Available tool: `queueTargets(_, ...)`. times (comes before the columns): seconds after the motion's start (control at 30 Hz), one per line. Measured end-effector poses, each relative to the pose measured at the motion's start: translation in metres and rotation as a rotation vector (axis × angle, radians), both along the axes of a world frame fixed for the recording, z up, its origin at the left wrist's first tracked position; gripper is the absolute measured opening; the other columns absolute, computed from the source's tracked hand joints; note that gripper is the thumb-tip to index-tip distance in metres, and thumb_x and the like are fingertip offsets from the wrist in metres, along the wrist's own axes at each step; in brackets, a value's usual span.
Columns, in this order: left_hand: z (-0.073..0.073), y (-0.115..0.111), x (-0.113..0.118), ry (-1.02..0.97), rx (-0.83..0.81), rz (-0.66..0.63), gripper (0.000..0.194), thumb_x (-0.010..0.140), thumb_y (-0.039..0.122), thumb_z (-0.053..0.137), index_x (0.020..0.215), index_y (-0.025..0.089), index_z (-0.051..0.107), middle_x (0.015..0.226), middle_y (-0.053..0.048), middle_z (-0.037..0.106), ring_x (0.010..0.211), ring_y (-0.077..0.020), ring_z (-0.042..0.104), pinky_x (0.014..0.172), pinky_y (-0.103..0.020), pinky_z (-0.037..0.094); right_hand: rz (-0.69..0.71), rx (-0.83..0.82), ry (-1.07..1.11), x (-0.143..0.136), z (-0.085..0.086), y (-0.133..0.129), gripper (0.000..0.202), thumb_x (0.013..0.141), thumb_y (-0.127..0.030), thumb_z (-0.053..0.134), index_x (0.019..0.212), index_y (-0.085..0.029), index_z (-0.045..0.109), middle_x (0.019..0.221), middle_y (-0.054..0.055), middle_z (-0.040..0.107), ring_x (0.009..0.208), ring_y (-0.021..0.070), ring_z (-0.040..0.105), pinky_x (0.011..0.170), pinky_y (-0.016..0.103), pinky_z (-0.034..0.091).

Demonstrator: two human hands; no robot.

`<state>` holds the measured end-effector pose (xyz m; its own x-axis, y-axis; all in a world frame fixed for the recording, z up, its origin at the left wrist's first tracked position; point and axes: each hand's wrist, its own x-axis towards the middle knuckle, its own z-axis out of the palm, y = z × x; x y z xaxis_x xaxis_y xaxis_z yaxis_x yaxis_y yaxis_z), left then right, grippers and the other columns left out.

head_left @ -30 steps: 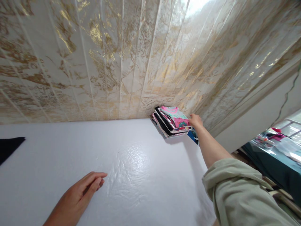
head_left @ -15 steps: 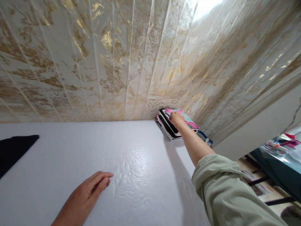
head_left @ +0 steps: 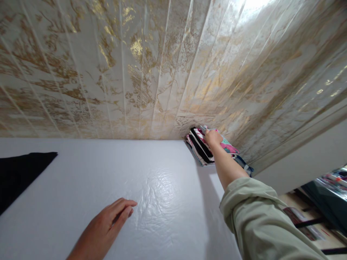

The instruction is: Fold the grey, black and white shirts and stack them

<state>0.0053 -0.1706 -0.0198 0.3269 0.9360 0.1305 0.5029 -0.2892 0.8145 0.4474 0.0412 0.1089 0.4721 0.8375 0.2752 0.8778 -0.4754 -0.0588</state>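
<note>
Near the far right corner of the white counter (head_left: 89, 173), close to the patterned wall covering (head_left: 135, 72), sits a stack of folded clothes (head_left: 201, 148), with a gray and pink shirt (head_left: 229, 147) on top and a blue cloth (head_left: 242, 162) just beside it, toward the right edge. The right hand (head_left: 213, 137) reaches over the stack, fingers down at the shirt's back left part; they are small and partly hidden from here, so I cannot tell whether this grip is pinching the gray fabric or only resting there. The left hand (head_left: 114, 218) is at the counter's near side, its grip loosely curled, a gap showing between thumb and forefinger, nothing in it. A black cloth (head_left: 21, 173) lies flat toward the left end, well apart from both hands. The stack looks neatly layered, so its folding seems done; the shirt lies on the stack, not clear of it, and the black cloth is not among the stacked pieces, so handling of both appears unfinished.
</note>
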Motion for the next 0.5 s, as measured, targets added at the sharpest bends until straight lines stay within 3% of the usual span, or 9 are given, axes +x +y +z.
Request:
queueTargets(0.1,-0.002,0.001,-0.001,0.007,-0.004,-0.008,0.036,0.091,0.052,0.045,0.096,0.028,0.071,0.092,0.000,0.072,0.088,-0.0176,0.069,0.081,-0.024,0.055,-0.032,0.023,-0.024,-0.003,-0.004,0.001,0.059,0.097,-0.049,0.028,0.124,-0.008,0.060,0.117,0.027,0.061,0.112,0.0347,0.058,0.091,0.046,0.044)
queueTargets(0.23,-0.003,0.002,-0.002,0.013,0.003,-0.009,0.035,0.090,0.053,0.045,0.095,0.028,0.071,0.093,-0.001,0.072,0.089,-0.0183,0.069,0.082,-0.025,0.055,0.082,0.016,-0.047,-0.014,-0.014,0.002,0.051,0.092,-0.053,0.044,0.120,-0.016,0.064,0.127,0.019,0.058,0.115,0.0295,0.056,0.095,0.037,0.042)
queueTargets(0.33,-0.001,0.001,-0.001,0.012,0.007,0.000,0.036,0.089,0.053,0.046,0.094,0.028,0.071,0.091,-0.001,0.073,0.087,-0.0185,0.069,0.081,-0.025,0.055,0.124,0.018,-0.041,-0.009,-0.012,0.000,0.050,0.097,-0.048,0.033,0.119,-0.017,0.064,0.127,0.017,0.058,0.117,0.0270,0.054,0.096,0.034,0.041)
queueTargets(0.4,0.000,0.002,-0.001,0.010,0.013,0.002,0.037,0.089,0.054,0.046,0.093,0.028,0.071,0.090,-0.001,0.073,0.086,-0.0186,0.069,0.080,-0.024,0.055,0.110,0.023,-0.027,0.005,-0.004,-0.003,0.051,0.099,-0.039,0.023,0.122,-0.015,0.062,0.126,0.017,0.060,0.117,0.0258,0.055,0.096,0.033,0.041)
queueTargets(0.5,-0.001,0.003,-0.001,0.013,0.028,0.000,0.037,0.088,0.054,0.046,0.094,0.028,0.072,0.089,-0.001,0.073,0.085,-0.0187,0.069,0.079,-0.024,0.056,0.060,0.002,0.000,0.033,0.008,-0.012,0.048,0.097,-0.027,0.023,0.124,-0.012,0.060,0.123,0.019,0.062,0.115,0.0259,0.057,0.094,0.033,0.042)
